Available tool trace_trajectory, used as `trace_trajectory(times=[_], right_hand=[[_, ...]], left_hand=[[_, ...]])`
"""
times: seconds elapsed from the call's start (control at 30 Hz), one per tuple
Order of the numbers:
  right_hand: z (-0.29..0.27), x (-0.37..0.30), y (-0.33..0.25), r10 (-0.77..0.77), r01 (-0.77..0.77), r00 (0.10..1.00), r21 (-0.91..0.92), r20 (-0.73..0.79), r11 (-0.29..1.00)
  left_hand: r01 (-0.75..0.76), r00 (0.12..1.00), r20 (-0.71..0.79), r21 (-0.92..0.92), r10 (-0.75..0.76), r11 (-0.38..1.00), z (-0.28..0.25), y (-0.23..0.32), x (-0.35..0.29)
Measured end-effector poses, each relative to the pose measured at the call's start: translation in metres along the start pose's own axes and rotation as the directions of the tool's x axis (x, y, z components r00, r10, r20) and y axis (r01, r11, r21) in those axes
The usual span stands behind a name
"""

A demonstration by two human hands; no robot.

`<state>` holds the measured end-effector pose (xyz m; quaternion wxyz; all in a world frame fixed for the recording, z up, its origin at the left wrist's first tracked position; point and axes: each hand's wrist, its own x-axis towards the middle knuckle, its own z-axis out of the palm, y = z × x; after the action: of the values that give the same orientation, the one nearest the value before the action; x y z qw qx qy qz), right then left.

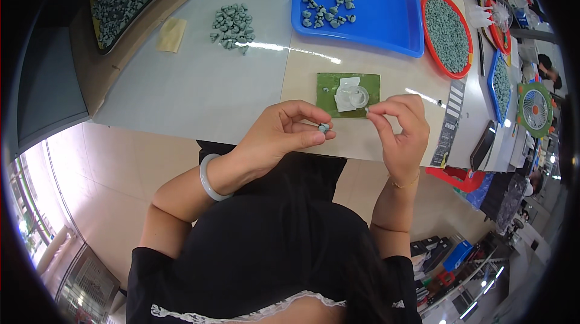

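My left hand [275, 127] is closed, holding a small grey-green figure-like piece [324, 127] between its fingertips, just past the table's near edge. To its right, my right hand [402, 127] is pinched shut beside a small clear round dish [359, 95]. Whatever sits between those fingertips is too small to make out. The dish rests on white paper [343, 106] over a green mat [325, 81]. One tiny piece [325, 89] lies on the mat's left part. A loose pile of similar grey-green pieces [232, 25] lies on the table farther left.
A blue tray [380, 16] with several pieces stands at the back. Right of it is a red-rimmed round basket [469, 61] full of pieces. A yellowish paper square [172, 35], a black tray [104, 52], a printed strip [448, 124] and a green fan [535, 109] are around.
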<state>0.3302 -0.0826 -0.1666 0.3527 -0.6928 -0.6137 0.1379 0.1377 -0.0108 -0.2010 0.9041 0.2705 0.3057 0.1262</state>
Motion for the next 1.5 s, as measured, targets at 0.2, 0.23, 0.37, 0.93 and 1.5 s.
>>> trace_trajectory(times=[0.2, 0.23, 0.37, 0.93, 1.5], right_hand=[[0.02, -0.02, -0.011, 0.06, -0.069, 0.998, 0.411, 0.035, 0.909], [0.023, -0.022, -0.011, 0.061, -0.07, 0.998, 0.41, 0.035, 0.909], [0.033, -0.024, -0.015, -0.052, 0.075, 0.995, 0.293, -0.083, 0.953], [0.029, -0.026, -0.001, -0.378, 0.377, 0.926, 0.102, -0.014, 0.92], [-0.022, -0.01, 0.017, 0.107, -0.1, 0.994, -0.253, 0.014, 0.962]], left_hand=[[-0.026, 0.998, 0.052, -0.103, 0.031, 0.994, 0.0, -0.002, 0.001], [-0.024, 0.998, 0.053, -0.102, 0.03, 0.994, 0.0, -0.002, 0.001], [-0.046, 0.997, 0.063, -0.115, 0.053, 0.992, 0.0, -0.006, 0.001], [-0.191, 0.98, 0.095, 0.189, 0.176, 0.963, 0.006, 0.001, -0.004], [-0.388, 0.798, 0.112, 0.847, 0.592, 0.363, -0.002, 0.111, 0.073]])
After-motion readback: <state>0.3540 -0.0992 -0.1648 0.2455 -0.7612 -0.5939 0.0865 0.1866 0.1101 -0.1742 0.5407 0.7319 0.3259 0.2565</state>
